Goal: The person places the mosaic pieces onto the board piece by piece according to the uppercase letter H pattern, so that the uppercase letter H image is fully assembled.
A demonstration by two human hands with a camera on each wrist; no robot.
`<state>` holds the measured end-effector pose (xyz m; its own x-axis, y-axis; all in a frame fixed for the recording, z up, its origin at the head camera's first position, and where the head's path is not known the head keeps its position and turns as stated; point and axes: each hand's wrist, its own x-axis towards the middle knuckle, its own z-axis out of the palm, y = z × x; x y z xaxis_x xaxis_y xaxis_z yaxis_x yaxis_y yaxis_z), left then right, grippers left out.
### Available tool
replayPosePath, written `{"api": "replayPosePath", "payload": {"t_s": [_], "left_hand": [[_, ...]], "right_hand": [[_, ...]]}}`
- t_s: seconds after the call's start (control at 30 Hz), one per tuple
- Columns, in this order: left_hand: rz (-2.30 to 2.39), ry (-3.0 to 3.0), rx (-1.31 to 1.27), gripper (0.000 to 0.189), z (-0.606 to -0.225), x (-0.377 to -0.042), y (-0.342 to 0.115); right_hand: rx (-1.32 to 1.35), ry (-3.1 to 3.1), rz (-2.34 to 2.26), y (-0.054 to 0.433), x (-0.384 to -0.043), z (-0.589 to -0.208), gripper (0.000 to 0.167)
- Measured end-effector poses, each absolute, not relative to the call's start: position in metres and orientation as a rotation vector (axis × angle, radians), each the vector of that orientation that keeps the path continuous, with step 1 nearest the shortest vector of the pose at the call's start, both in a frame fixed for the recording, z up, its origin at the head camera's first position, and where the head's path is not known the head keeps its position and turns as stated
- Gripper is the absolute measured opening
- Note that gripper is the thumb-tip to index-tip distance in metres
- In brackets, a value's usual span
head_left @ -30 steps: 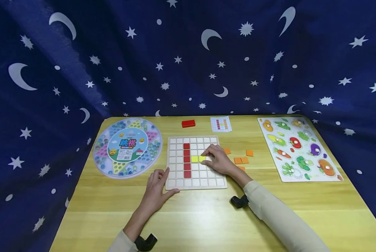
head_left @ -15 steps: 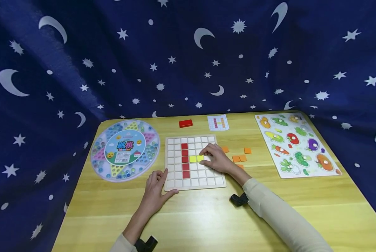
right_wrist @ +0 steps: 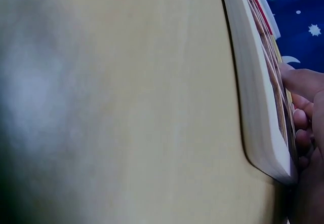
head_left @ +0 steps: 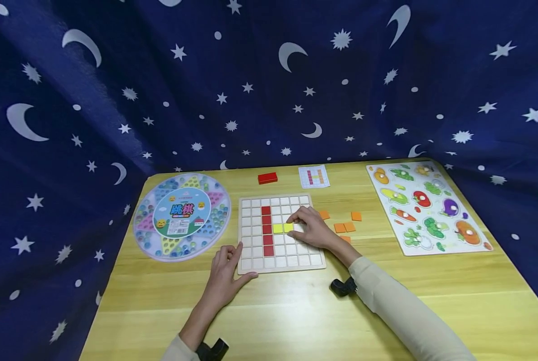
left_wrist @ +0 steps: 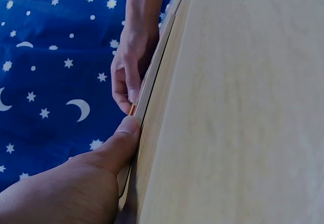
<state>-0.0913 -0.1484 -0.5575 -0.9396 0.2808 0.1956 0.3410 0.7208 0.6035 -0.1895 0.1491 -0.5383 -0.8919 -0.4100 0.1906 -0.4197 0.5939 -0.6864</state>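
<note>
We note the left hand (head_left: 223,276) nearest, fingers relaxed, touching the near-left corner of the grid board (head_left: 281,261) on the table (head_left: 287,321). Board cells hold five red tiles (head_left: 267,229) in a column, yellow tiles (head_left: 278,228) alongside; the right hand (head_left: 314,228) pinches the rightmost visible yellow one. Orange tiles (head_left: 356,216) lie beside the board, to the right. Left, a round case (head_left: 165,203) contains marbles (head_left: 214,223); farther back, a red block (head_left: 267,178), a card (head_left: 314,176).
</note>
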Motion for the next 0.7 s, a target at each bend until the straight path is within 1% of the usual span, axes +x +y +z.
{"api": "replayPosePath", "payload": {"t_s": [0.33, 0.7], "left_hand": [[-1.005, -2.815, -0.508, 0.091, -0.56, -0.09, -0.148], [-1.012, -2.845, -0.491, 0.09, -0.557, -0.09, -0.148]], "right_hand": [[0.74, -2.799, 1.179, 0.147, -0.188, -0.536, 0.028], [0.801, -2.816, 1.173, 0.16, -0.182, -0.524, 0.025]]}}
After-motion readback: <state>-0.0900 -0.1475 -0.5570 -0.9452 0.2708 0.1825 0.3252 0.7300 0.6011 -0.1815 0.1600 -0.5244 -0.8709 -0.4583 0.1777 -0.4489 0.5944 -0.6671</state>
